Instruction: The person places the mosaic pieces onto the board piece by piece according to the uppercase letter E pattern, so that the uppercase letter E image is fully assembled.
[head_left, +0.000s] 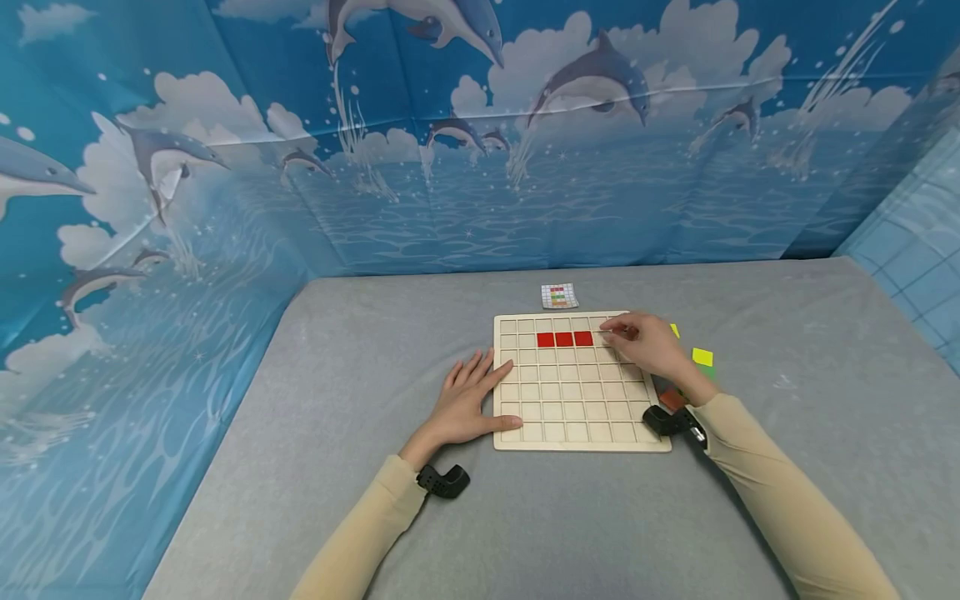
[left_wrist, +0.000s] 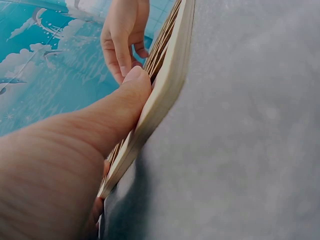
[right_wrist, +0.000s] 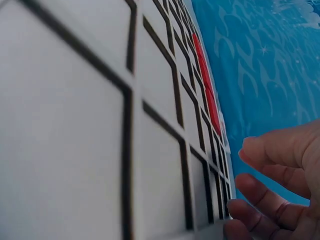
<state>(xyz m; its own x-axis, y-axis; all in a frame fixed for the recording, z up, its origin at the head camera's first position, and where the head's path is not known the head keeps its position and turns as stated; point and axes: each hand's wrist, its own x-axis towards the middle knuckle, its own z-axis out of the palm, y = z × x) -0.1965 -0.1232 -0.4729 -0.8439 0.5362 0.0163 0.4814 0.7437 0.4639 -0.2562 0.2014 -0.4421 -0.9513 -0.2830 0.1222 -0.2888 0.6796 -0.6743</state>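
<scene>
A pale wooden grid board lies on the table, with three red square tiles side by side in an upper row. Spread fingers of my left hand rest at the board's left side, the thumb on its edge. Over the upper right squares hovers my right hand, to the right of the red tiles. In the right wrist view, the thumb and bent fingers of that right hand are apart, and no tile shows between them. The left wrist view shows the left hand's thumb pressed against the board's rim.
A small card with a coloured grid pattern lies just behind the board. Right of the board are yellow tiles, a green tile and an orange-brown tile, partly hidden by the right arm. A dolphin-print curtain hangs behind the grey-covered table.
</scene>
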